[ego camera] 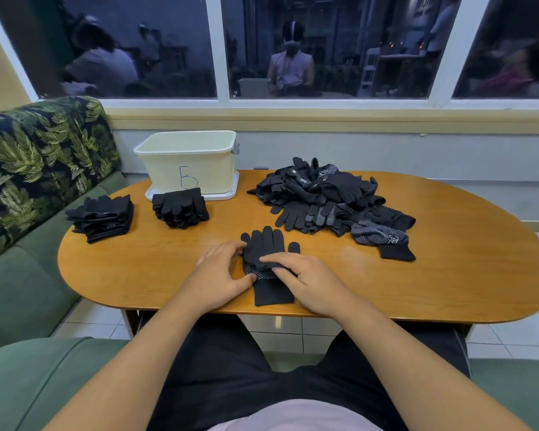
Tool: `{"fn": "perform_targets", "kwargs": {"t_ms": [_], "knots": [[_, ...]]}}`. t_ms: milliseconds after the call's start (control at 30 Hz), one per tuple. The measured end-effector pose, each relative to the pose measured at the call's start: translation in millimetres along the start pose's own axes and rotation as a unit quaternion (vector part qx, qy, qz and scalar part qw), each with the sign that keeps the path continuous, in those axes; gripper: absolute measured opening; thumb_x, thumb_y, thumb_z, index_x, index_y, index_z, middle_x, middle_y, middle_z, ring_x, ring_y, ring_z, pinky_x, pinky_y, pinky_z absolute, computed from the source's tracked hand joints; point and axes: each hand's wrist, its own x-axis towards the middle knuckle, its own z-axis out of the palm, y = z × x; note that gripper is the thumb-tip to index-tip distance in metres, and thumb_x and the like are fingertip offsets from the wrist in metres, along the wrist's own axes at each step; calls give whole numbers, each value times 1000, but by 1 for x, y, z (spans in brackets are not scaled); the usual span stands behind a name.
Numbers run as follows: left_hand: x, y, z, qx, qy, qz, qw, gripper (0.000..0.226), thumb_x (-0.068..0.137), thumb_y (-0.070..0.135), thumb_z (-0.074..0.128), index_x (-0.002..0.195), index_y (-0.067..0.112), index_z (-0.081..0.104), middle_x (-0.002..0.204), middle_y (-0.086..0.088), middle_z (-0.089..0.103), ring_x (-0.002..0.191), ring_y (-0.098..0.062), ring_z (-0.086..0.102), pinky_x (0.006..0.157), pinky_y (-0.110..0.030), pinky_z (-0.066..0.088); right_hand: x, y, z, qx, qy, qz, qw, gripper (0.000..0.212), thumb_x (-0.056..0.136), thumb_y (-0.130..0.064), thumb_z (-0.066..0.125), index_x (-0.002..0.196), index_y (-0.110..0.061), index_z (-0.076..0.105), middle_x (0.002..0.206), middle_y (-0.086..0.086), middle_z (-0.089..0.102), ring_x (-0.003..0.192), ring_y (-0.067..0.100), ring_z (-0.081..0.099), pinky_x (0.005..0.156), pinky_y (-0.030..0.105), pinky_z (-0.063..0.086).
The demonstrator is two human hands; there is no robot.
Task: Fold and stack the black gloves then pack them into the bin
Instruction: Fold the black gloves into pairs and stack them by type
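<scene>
A black glove pair [266,247] lies flat at the near middle of the wooden table [448,275], fingers pointing away, cuff toward me. My left hand [221,272] touches its left edge with fingertips and thumb. My right hand [305,276] pinches the glove's palm area. A loose heap of black gloves [327,197] sits at the back right. Two neat stacks of folded gloves [105,217] [181,206] stand at the left. A cream bin [189,160] marked "B" stands behind them on its lid.
A green sofa with a leaf-print back [28,169] runs along the table's left side. A window [293,48] and wall close off the far edge. Bare tabletop shows at the right end and between the stacks and my hands.
</scene>
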Motion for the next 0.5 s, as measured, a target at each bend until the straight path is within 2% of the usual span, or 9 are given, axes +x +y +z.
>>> {"fn": "perform_targets", "kwargs": {"t_ms": [200,400,500], "knots": [[1,1,0,7,-4,-4,1000,76,88,56,74,154,32,46,150,13,53,140,-9,45,118,-36,35,-2,-1,-2,2,-12,-8,1000,34,111,-27,52,141,-33,69,139,-22,67,130,-7,56,110,16,42],[1,-2,-1,18,-20,0,1000,74,87,61,68,153,34,47,152,14,51,144,-11,41,120,-38,34,-1,1,-1,9,-20,1,1000,31,106,-27,60,132,-34,74,130,-22,72,124,-4,61,108,25,48],[1,-2,-2,18,-35,-4,999,76,86,65,62,154,35,47,153,14,49,145,-11,39,121,-39,34,-1,1,-2,4,-30,1,1000,38,97,-23,65,132,-36,74,131,-21,72,123,-3,62,109,27,49]]}}
